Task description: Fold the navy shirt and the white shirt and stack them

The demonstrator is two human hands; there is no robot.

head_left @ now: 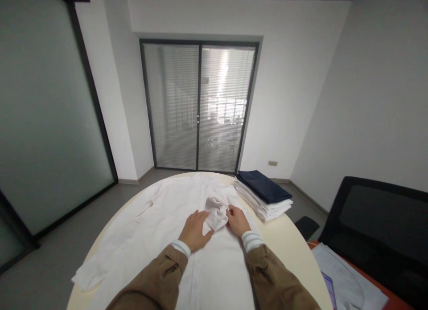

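Note:
A white shirt [133,236] lies spread over the round table, with a row of buttons down its middle and one sleeve stretched to the left. Part of it, which looks like the other sleeve [216,214], is bunched up on the shirt's right half. At the right side of that bunch, my right hand [238,221] is closed, pinching the fabric between thumb and fingers. My left hand [195,232] rests palm down against the left side of the bunch, thumb apart from the fingers. Its fingertips touch the cloth.
Beside the shirt, a stack of folded white clothes [264,207] carries a folded navy garment [264,185] on top. The round table's [290,252] edge curves past it. A black mesh chair [377,230] stands at the right, near white cloth [347,274] and a phone-like object [329,288].

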